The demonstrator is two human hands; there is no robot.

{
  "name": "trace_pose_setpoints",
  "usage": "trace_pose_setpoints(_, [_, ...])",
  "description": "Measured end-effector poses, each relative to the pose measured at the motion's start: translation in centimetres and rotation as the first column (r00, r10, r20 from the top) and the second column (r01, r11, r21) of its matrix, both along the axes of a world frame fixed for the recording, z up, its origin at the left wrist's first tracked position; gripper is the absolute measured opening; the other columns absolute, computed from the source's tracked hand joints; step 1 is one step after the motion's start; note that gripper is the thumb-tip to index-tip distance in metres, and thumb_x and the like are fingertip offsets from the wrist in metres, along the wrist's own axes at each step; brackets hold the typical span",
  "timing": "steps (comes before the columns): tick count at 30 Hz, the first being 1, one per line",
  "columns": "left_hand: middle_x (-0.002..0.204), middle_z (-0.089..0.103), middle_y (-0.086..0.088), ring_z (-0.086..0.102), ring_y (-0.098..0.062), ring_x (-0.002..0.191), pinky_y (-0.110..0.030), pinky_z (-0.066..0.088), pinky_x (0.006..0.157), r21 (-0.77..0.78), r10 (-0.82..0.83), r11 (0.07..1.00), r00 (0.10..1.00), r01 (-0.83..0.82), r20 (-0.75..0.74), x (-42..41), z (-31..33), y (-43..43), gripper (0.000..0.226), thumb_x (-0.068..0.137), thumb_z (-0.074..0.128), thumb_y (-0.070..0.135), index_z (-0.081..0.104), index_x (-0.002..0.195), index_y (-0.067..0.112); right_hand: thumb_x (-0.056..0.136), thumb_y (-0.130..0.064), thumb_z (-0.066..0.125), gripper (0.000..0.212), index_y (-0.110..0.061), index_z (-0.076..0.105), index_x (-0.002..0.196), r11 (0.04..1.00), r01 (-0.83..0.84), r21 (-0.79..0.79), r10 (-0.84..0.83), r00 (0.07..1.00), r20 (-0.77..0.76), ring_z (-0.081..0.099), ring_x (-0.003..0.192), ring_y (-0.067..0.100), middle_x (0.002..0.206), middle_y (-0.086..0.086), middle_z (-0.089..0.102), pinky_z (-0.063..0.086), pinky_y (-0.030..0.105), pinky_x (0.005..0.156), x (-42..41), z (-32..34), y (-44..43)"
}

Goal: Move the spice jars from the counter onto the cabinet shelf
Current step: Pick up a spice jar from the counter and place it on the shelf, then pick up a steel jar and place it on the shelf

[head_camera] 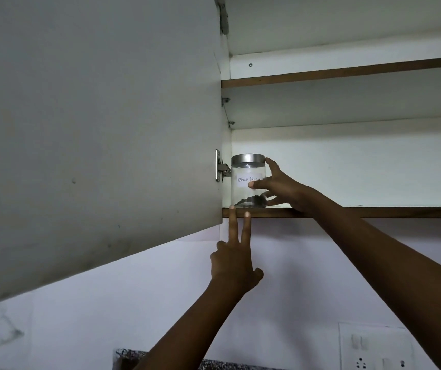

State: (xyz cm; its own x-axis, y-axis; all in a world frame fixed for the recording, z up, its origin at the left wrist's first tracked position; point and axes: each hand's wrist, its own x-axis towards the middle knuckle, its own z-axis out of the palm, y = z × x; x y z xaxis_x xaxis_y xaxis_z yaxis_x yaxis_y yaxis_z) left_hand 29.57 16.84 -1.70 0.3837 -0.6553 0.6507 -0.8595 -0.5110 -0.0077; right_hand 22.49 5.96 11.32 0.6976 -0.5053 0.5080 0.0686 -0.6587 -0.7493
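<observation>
Head view: our right hand (275,186) grips the pepper jar (247,182) at the left end of the shelf (374,212), beside the door hinge (220,166). Our left hand (234,260) holds nothing, two straight fingers (232,222) touching the shelf edge.

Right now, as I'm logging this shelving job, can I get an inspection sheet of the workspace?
Surface: lower cabinet shelf, brown front edge.
Job's things: Black Pepper jar, steel lid, upright at the shelf's left end beside the hinge.
Clutter: nothing seen.
Grips: right hand holds the jar, thumb on its label; left hand touches the shelf edge with two straight fingers.
Cables: nothing seen.
Surroundings: open cabinet door at left, upper shelf above, wall switchboard lower right.
</observation>
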Motion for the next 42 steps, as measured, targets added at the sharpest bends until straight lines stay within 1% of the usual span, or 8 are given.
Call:
trace_pose_setpoints(8, [0.151,-0.033,-0.006,0.055,-0.030,0.101,-0.037,0.045,0.082,-0.014,-0.003,1.000,1.000,0.003,0.011,0.6,-0.1,0.8,0.099,0.083,0.058,0.042,-0.015,0.147,0.027,0.091,-0.027,0.056,0.083,-0.011,-0.001,0.150,0.974,0.213,-0.080,-0.206,0.975,0.084,0.018,0.143,0.023,0.157,0.008,0.012,0.023,0.030,0.110,-1.6,-1.6,2.5])
trace_pose_setpoints(11, [0.157,0.005,-0.012,0.052,-0.032,0.111,-0.042,0.041,0.097,-0.246,-0.078,0.966,0.997,0.073,-0.012,-0.9,0.4,1.6,0.075,0.084,0.057,0.036,0.019,0.147,0.022,0.085,-0.017,0.062,0.064,-0.015,0.031,0.142,0.916,0.373,-0.149,-0.332,0.912,0.239,0.042,0.128,0.024,0.143,0.011,0.037,0.036,0.029,0.095,-4.2,-3.9,4.1])
trace_pose_setpoints(14, [0.127,0.057,-0.006,0.062,-0.029,0.096,-0.036,0.046,0.082,-0.477,-0.278,0.829,0.955,0.292,0.101,-3.9,0.0,2.5,0.044,0.079,0.057,0.026,0.056,0.122,0.017,0.082,-0.010,0.064,0.035,-0.010,0.059,0.116,0.905,0.389,-0.175,-0.333,0.900,0.281,0.058,0.102,0.019,0.118,0.007,0.059,0.041,0.021,0.074,-8.0,-7.0,6.2])
trace_pose_setpoints(16, [0.110,0.068,0.004,0.064,-0.020,0.093,-0.030,0.044,0.080,-0.512,-0.437,0.761,0.898,0.398,0.049,-6.6,-1.0,3.5,0.028,0.084,0.054,0.027,0.064,0.109,0.019,0.080,-0.006,0.065,0.021,-0.008,0.067,0.101,0.914,0.371,-0.166,-0.324,0.911,0.256,0.062,0.090,0.016,0.102,0.005,0.066,0.044,0.015,0.067,-11.0,-9.2,7.4])
trace_pose_setpoints(23, [0.090,0.068,0.022,0.063,0.005,0.084,-0.019,0.049,0.071,-0.514,-0.759,0.642,0.566,0.568,-0.323,-16.7,-9.4,5.9,0.011,0.089,0.055,0.032,0.066,0.091,0.034,0.079,-0.006,0.068,0.016,-0.022,0.070,0.081,0.941,0.318,-0.113,-0.314,0.948,0.054,0.068,0.080,0.020,0.082,0.003,0.072,0.053,0.030,0.077,-23.9,-18.3,10.0])
trace_pose_setpoints(30, [0.089,0.069,0.024,0.065,0.005,0.083,-0.017,0.051,0.077,-0.424,-0.709,0.605,0.215,0.674,-0.671,-26.5,-20.2,5.2,0.023,0.088,0.060,0.014,0.068,0.086,0.035,0.080,-0.002,0.069,0.012,-0.006,0.071,0.091,0.884,0.458,0.094,-0.444,0.886,-0.137,0.067,0.084,0.016,0.085,0.006,0.072,0.053,0.030,0.080,-38.3,-30.6,10.1])
trace_pose_setpoints(37, [0.091,0.064,0.016,0.060,0.011,0.087,-0.003,0.043,0.076,-0.253,-0.523,0.566,0.104,0.784,-0.846,-34.1,-29.1,5.7,0.028,0.089,0.056,0.007,0.062,0.089,0.035,0.082,-0.005,0.066,0.013,-0.008,0.069,0.095,0.787,0.557,0.267,-0.470,0.820,-0.325,0.067,0.086,0.027,0.090,0.013,0.071,0.053,0.039,0.083,-49.2,-40.8,11.5])
trace_pose_setpoints(42, [0.095,0.066,0.014,0.063,0.005,0.088,-0.006,0.046,0.077,-0.185,-0.406,0.552,0.068,0.813,-0.911,-38.3,-32.1,6.3,0.019,0.092,0.052,0.012,0.062,0.098,0.027,0.081,-0.002,0.066,0.017,-0.011,0.068,0.094,0.689,0.658,0.304,-0.537,0.745,-0.396,0.067,0.088,0.019,0.094,0.008,0.070,0.054,0.026,0.083,-53.9,-46.0,12.6])
